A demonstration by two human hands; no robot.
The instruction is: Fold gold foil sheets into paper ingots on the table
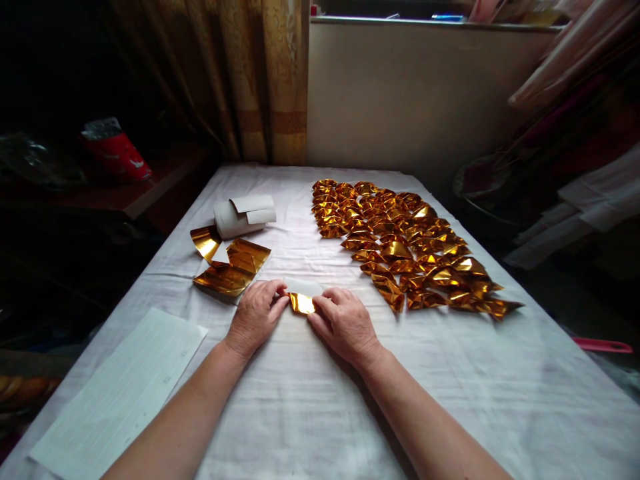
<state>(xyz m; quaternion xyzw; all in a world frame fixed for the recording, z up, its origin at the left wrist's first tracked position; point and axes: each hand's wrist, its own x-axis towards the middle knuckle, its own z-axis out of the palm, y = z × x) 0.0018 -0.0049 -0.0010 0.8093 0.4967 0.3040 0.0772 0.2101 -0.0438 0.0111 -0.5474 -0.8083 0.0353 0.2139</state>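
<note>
A small sheet of gold foil paper point(302, 303), partly folded with a white side showing behind it, lies between my two hands at the middle of the table. My left hand point(257, 313) pinches its left end between thumb and fingers. At the right end, the thumb and fingers of my right hand point(346, 323) are closed on it. Just beyond my left hand are loose, curled gold foil sheets point(235, 270). To the right, several folded gold foil pieces point(395, 250) sit in close rows.
A white cloth covers the table point(280, 413). Curled white-backed sheets point(243, 217) lie at the back left, and a printed paper sheet point(120, 393) at the front left. A red container point(117, 153) stands on a side surface. Curtains point(265, 87) hang behind the table.
</note>
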